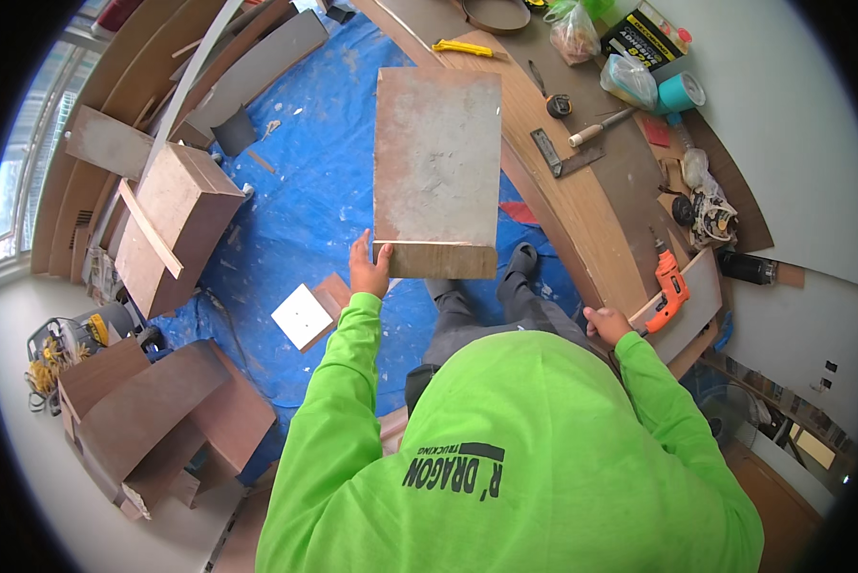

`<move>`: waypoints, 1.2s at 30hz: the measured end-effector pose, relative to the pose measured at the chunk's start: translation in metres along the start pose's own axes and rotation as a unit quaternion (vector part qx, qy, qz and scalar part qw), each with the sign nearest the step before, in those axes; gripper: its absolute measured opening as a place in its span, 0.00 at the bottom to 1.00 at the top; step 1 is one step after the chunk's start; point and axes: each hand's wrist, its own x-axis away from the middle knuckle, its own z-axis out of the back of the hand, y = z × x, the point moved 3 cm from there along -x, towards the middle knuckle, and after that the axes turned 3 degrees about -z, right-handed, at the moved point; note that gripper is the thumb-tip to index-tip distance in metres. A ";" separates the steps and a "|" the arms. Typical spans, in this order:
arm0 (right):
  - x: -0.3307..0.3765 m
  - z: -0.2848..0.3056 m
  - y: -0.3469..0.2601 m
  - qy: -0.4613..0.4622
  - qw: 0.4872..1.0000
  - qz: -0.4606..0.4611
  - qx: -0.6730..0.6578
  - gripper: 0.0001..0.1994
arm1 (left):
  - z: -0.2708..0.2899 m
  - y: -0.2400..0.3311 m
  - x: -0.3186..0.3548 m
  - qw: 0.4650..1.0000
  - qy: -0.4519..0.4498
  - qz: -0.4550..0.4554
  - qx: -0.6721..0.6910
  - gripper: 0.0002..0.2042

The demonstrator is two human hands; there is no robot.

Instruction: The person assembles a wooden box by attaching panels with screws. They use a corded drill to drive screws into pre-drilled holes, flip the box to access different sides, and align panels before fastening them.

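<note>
My left hand [370,269] grips the near left corner of a board [436,158] with a worn grey-and-brown face. A wooden strip [434,260] runs across the board's near end, and the fingers wrap round that corner. Off to the right, my right hand [607,325] is closed, its fingertips pressed together beside the workbench edge; what they hold, if anything, is too small to make out. Just beyond that hand an orange power drill [672,286] lies on the bench, its bit pointing away.
The workbench [582,224] carries a try square [555,158], a chisel [601,126], a tape measure [559,105] and a yellow utility knife [467,47]. A blue tarp [257,229] covers the floor. Wooden boxes [166,224] and curved panels [152,401] stand left. A white square plate [302,317] lies nearby.
</note>
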 end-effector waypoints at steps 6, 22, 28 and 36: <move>-0.036 -0.042 -0.089 -0.074 0.988 0.029 -0.135 0.16 | 0.002 0.028 0.010 0.985 0.055 -0.093 -0.136 0.21; -0.150 -0.123 -0.233 -0.228 0.920 0.064 -0.311 0.24 | -0.020 0.119 0.013 0.890 -0.232 -0.237 -0.313 0.46; -0.162 -0.115 -0.219 -0.279 0.922 -0.002 -0.269 0.24 | -0.044 0.107 -0.003 0.853 -0.186 -0.279 -0.400 0.45; -0.191 -0.126 -0.168 -0.329 0.900 0.119 -0.261 0.16 | -0.053 0.104 -0.009 0.846 -0.166 -0.308 -0.402 0.43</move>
